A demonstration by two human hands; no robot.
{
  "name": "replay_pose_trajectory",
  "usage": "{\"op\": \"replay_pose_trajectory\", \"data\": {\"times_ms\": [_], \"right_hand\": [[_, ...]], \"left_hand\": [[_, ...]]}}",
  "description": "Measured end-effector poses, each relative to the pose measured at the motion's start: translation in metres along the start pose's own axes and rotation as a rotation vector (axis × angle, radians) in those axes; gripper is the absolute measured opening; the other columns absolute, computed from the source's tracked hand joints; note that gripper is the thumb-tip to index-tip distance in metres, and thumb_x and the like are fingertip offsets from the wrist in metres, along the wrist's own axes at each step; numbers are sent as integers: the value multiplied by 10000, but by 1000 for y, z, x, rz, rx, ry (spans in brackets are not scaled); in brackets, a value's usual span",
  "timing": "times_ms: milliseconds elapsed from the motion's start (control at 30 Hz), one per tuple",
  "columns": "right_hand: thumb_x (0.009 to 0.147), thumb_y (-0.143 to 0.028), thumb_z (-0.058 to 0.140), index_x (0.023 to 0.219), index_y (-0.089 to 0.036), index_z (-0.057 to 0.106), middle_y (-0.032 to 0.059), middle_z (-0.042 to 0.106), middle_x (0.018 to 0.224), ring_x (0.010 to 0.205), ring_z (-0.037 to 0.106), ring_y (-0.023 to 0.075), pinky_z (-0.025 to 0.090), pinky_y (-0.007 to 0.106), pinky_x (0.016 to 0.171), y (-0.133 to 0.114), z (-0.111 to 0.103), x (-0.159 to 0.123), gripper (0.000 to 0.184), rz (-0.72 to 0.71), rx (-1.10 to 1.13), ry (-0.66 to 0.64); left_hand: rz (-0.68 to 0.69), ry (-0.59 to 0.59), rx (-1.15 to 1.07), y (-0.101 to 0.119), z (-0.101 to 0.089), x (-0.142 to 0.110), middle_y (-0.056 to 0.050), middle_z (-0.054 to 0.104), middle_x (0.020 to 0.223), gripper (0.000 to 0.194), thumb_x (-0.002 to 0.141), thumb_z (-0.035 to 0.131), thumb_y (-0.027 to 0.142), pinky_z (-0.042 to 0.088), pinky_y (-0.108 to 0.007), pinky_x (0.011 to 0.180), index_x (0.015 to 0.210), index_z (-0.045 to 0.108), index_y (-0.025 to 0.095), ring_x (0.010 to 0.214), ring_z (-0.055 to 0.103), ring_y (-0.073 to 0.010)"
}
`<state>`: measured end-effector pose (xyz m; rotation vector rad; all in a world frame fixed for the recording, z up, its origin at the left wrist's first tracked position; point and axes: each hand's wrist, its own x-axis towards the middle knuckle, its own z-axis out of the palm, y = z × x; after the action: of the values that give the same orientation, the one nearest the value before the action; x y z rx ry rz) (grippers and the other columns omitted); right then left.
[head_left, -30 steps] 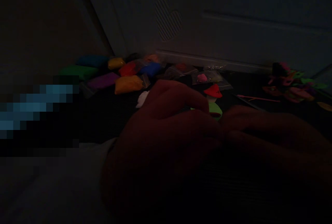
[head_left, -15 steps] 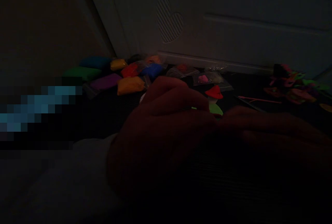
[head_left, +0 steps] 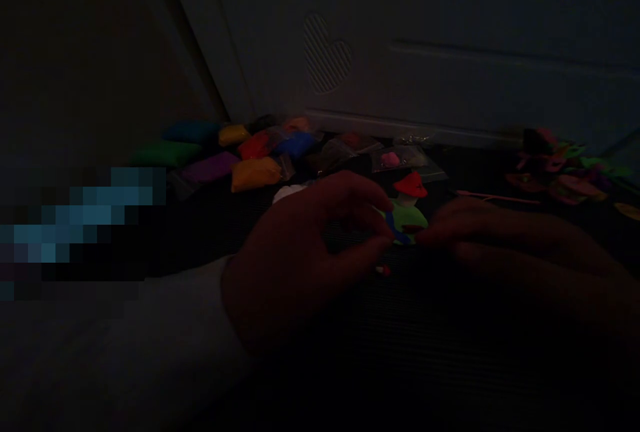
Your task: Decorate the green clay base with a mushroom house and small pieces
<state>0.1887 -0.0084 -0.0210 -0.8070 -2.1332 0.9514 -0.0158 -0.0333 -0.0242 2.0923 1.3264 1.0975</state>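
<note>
One green base (head_left: 417, 214) between the left hand (head_left: 310, 255) and the right hand (head_left: 520, 239), close to the fingertips of both, neither clearly nearer. Along its left side, a blue strip (head_left: 393, 223), long axis slanting from upper left down toward the right fingertips; just right of that, a dark reddish patch (head_left: 413, 229). At or on the far edge, cannot tell which, a red-capped mushroom (head_left: 411, 185), upright; closer in, a small red-and-white piece (head_left: 383, 271). On the left, palm arched, thumb and forefinger curved with tips parted beside the strip; contact impossible to confirm. On the right, back of hand low and nearly level, fingers bunched, tips at the base's right edge; too dark to tell whether pinching anything. Farther off, an orange packet (head_left: 256, 174) up and left, a pinkish stick (head_left: 497, 197) beyond the right knuckles.
</note>
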Motion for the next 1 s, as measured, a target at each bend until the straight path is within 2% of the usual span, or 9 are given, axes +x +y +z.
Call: {"op": "replay_pose_trajectory", "data": {"times_ms": [100, 233, 367, 600, 800, 933, 1000], "right_hand": [[834, -260, 540, 923, -254, 646, -78, 605, 923, 831, 567, -28, 395, -53, 745, -1, 1, -2, 138, 21, -11, 20], [841, -277, 530, 919, -249, 639, -76, 600, 932, 848, 558, -24, 393, -41, 757, -1, 1, -4, 137, 4, -52, 34], [841, -268, 527, 923, -248, 631, -72, 604, 938, 871, 558, -11, 403, -22, 766, 0, 2, -2, 134, -42, -98, 25], [837, -221, 523, 924, -232, 625, -69, 597, 922, 853, 554, -23, 388, -29, 776, 0, 2, -2, 134, -99, -145, 15], [837, -218, 513, 904, -228, 621, -59, 598, 917, 861, 560, -11, 403, -3, 770, -1, 1, -2, 127, -112, -168, 16], [839, -213, 512, 909, -223, 616, -53, 594, 914, 857, 561, -10, 413, 3, 757, -1, 0, -1, 125, -117, -162, -4], [843, -216, 510, 919, -223, 613, -53, 590, 919, 850, 559, -12, 416, 6, 750, -1, 0, -1, 128, -112, -164, -18]], "left_hand": [[-46, 10, -53, 0, 2, -2, 98, 675, 779, 375, 711, 649, 164, 473, -183, 725, 1049, 514, 249, 712, 643, -81], [-34, 9, -68, 0, 2, -3, 95, 672, 778, 412, 699, 670, 174, 455, -196, 783, 1069, 505, 246, 708, 641, -82], [-29, 10, -54, 0, 1, -4, 97, 664, 781, 462, 710, 664, 183, 454, -189, 720, 1123, 473, 260, 699, 634, -78], [-67, -23, -111, -1, 2, -3, 78, 667, 859, 354, 802, 577, 246, 453, -170, 663, 1139, 470, 268, 739, 633, -73], [-35, -22, -116, -2, 1, -2, 80, 655, 791, 438, 725, 662, 235, 446, -197, 743, 1122, 475, 253, 728, 627, -86], [-56, -37, -108, -2, 1, -4, 81, 652, 779, 492, 707, 674, 248, 463, -209, 620, 1147, 457, 281, 692, 629, -104], [-71, -44, -110, -2, 1, -4, 79, 656, 786, 489, 712, 668, 255, 468, -211, 617, 1153, 458, 287, 699, 632, -112]]}}
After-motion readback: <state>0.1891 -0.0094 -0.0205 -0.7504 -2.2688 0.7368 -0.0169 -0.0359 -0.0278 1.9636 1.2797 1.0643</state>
